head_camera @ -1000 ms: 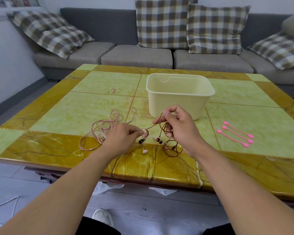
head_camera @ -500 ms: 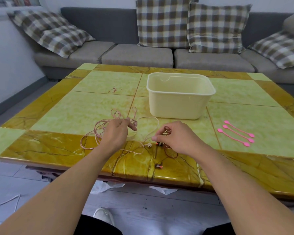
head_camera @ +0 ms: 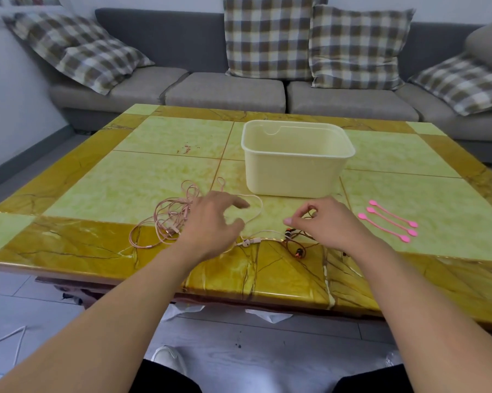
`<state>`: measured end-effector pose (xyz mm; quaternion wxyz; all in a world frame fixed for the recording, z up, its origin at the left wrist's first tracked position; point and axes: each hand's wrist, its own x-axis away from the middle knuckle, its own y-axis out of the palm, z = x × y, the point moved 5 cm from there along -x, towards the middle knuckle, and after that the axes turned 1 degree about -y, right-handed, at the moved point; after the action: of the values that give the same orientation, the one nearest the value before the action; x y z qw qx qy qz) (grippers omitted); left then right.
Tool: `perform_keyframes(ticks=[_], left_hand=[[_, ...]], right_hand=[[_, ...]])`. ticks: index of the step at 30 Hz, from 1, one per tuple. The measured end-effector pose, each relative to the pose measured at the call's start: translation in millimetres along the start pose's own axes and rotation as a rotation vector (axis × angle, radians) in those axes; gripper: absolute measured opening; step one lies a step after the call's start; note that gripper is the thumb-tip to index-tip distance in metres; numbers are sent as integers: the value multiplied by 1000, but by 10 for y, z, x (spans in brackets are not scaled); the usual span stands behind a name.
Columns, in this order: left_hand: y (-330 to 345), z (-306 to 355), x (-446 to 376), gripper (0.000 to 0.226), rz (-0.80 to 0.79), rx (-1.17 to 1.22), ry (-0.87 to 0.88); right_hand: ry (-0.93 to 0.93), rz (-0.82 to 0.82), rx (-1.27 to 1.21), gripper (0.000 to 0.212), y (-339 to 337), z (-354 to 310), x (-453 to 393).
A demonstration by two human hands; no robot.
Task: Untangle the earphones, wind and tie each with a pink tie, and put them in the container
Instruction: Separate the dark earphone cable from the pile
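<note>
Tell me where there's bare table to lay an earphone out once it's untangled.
Bare room: the green tiles left of the cream container, beyond the pink earphone tangle, and between the container and the pink ties. Crowded: the near edge, where the left hand, right hand and brown earphones sit.

Left hand (head_camera: pixel 210 222) covers the right side of the pink earphone tangle (head_camera: pixel 168 219); where those loops run under it can't be told. Right hand (head_camera: pixel 330 225) hides most of the brown earphone cord (head_camera: pixel 293 245); whether the curled fingers pinch a strand is unclear. Earbud tips too small to make out. Container (head_camera: pixel 293 171) floor hidden by its near wall. Sofa (head_camera: pixel 227 92) cut off at both edges.
</note>
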<state>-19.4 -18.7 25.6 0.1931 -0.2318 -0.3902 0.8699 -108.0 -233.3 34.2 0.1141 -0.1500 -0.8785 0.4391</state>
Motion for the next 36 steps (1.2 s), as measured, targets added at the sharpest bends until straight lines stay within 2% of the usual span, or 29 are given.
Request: perform_keyframes(ticks=[1,3,5,7,9,14,16,18,20,26,30,33,35,36], left_hand=[[112,59,9,32,-85,-41,64],[334,141,26,40,-248,-139,121],[441,183,22,35,-292,-179,116],[445,183,-15,46,-258,-54,61],[369,127,-48,53,-184,107,-77],[110,-129,-82,49,98,308,-397],[-18,-290,-95,49,267,411,-557],[-115,-462,-87,48,426,577,-718],[-178,-594,-61,45,531,687,-804],[-289,-795,-27,39,679,768,-816],[-267,-657,-41,30,517,610,-675],[-261,-569,-57,69,420,514,-652],[-295,-612,-66,82,424,425,-702],[-335,-631,-60,82,469,347,-720]], right_hand=[[5,3,18,25,10,36,-11],[15,15,52,28,1,116,-31],[47,-40,89,41,2,204,-29],[79,-140,164,50,12,293,-3],[91,-213,236,45,34,362,13],[92,-273,326,10,67,487,-26],[105,-261,318,12,27,510,-34],[102,-235,269,23,-25,512,-34],[101,-214,204,35,-56,507,-30],[124,-118,216,31,-81,586,-77],[63,5,82,24,-132,528,-79],[-30,36,-107,19,-145,390,-24],[-73,65,-292,16,-172,291,26],[-94,78,-372,15,-189,242,49]])
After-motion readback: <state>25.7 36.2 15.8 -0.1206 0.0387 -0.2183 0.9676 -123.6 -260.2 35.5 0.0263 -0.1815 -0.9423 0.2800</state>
